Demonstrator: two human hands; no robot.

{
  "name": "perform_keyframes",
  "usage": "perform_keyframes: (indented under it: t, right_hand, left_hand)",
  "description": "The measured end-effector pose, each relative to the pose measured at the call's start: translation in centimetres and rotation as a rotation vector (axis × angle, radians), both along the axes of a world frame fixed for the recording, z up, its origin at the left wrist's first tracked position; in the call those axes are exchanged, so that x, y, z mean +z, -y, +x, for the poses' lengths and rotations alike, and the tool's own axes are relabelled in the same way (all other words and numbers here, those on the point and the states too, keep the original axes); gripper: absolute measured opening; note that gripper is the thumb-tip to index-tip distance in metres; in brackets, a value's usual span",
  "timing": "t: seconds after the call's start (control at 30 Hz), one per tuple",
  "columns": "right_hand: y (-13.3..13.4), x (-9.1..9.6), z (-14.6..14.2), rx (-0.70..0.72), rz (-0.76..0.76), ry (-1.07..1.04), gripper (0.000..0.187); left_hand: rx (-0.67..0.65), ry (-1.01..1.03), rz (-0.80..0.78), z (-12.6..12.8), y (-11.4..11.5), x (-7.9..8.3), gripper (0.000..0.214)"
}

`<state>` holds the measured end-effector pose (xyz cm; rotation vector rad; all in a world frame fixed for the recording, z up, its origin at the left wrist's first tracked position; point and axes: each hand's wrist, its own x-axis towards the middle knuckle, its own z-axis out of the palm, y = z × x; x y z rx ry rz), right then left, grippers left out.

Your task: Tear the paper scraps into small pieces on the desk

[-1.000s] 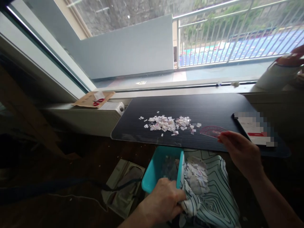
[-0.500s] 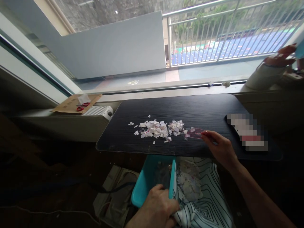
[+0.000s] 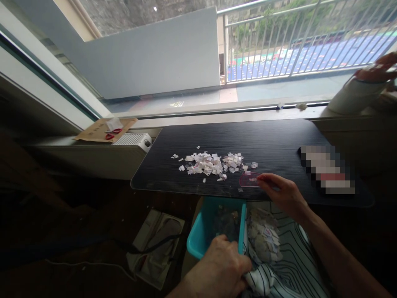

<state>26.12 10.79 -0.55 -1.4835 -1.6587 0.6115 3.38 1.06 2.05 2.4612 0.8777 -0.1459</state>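
My right hand pinches a see-through pink plastic card just above or on the black tabletop. A few small bits show at the card. Left of it lies a loose pile of small white paper scraps, with several stray pieces around it. Below the table edge, my left hand is closed over the rim of a teal plastic bin, its knuckles towards the inside; some fingertips are hidden. Beside the bin, a striped cloth bag holds many more scraps.
A blurred-out object lies at the table's right. Red-handled scissors rest on a brown envelope on the left sill, by a white radiator. Another person's hand is at the upper right. An open box sits low left.
My right hand has drawn the pink card nearer the table's front edge, away from the pile. A few scraps lie where it was. The bin and my left hand have shifted right.
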Motion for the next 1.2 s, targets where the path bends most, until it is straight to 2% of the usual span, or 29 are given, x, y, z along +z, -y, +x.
perform_keyframes:
  t: [0.17, 0.3, 0.47, 0.57, 0.77, 0.93, 1.03, 1.2]
  right_hand:
    - [0.6, 0.1, -0.2, -0.014, -0.045, -0.051, 0.023]
    - [1.3, 0.6, -0.5, 0.078, -0.090, -0.032, 0.022]
    - [2.0, 1.0, -0.6, 0.077, -0.095, -0.031, 0.023]
    - [2.0, 1.3, -0.6, 0.137, -0.109, -0.019, 0.022]
    - [-0.7, 1.3, -1.8, 0.080, 0.019, -0.010, 0.024]
    - [-3.3, 1.2, -3.8, 0.135, 0.082, 0.012, 0.024]
    - [-3.6, 1.4, -4.0, 0.142, 0.067, 0.076, 0.023]
    - [-3.4, 1.4, -3.5, 0.059, 0.084, 0.108, 0.023]
  left_hand:
    - [-0.019, -0.001, 0.036, 0.9, 0.2, 0.3, 0.016]
    - [-0.038, -0.030, 0.063, 1.3, 0.3, 0.4, 0.016]
    - [-0.041, -0.038, 0.072, 1.5, 0.2, 0.3, 0.015]
    - [-0.037, -0.029, 0.074, 1.5, 0.2, 0.2, 0.016]
    - [0.013, -0.003, 0.068, 0.6, 0.7, 0.1, 0.017]
    - [0.108, 0.004, 0.026, -0.8, 1.2, 0.1, 0.015]
    - [0.144, 0.008, -0.008, -1.6, 1.4, 0.2, 0.013]
    - [0.188, -0.013, -0.026, -2.5, 1.6, 0.0, 0.013]
